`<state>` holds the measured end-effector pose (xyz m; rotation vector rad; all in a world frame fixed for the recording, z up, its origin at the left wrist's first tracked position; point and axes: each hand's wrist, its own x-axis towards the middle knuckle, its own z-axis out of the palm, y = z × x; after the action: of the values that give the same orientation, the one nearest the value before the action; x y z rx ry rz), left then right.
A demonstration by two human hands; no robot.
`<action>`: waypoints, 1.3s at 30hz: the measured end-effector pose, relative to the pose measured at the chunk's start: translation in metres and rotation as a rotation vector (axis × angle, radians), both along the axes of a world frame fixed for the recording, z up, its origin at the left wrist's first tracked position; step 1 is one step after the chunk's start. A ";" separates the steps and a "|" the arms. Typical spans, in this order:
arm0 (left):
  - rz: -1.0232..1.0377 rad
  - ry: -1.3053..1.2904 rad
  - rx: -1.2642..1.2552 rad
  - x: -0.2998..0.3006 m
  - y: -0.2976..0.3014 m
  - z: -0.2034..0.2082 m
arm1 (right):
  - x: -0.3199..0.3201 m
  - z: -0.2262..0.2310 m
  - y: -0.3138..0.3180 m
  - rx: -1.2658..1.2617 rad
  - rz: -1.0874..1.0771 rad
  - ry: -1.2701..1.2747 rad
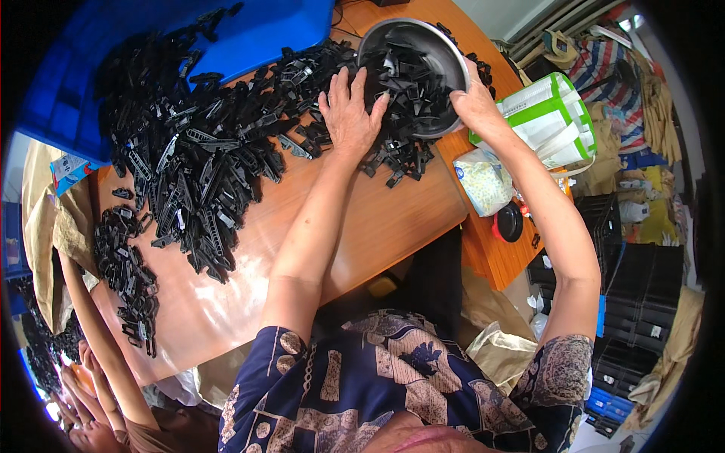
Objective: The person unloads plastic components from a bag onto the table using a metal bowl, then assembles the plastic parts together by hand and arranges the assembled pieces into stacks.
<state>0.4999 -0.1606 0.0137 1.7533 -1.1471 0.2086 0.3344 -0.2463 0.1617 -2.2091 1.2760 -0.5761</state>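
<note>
My right hand (479,104) grips the rim of a metal bowl (458,62), thumb over the edge. The bowl is tipped toward me, and small black plastic parts (404,79) fill its mouth and spill below it onto the wooden table (355,219). My left hand (352,117) has its fingers spread beside the bowl, palm down over the parts; whether it presses on any is hidden. To its left spreads a big heap of longer black plastic parts (204,162), reaching back to a tilted blue bin (276,34).
A separate strip of small black parts (124,275) lies along the table's left side. At right are a white-and-green bag (547,121), a patterned packet (483,181) and a round black dish (510,223). Another person's arm (113,343) shows at lower left; black crates (642,302) stand at right.
</note>
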 end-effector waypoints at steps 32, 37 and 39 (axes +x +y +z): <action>0.099 -0.473 -0.421 0.018 -0.004 0.014 | -0.278 0.131 0.124 -0.401 -0.345 0.026; -0.243 -0.328 -0.496 -0.071 0.045 0.089 | -0.388 0.061 0.217 0.026 -0.672 -0.272; -0.593 0.104 -0.314 -0.135 0.076 0.116 | -0.411 0.026 0.218 -0.145 -0.397 -0.197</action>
<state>0.3647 -0.0846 0.1297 1.0834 -1.4167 -0.0611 -0.0765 -0.0287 0.1873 -1.9545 1.6175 -1.0396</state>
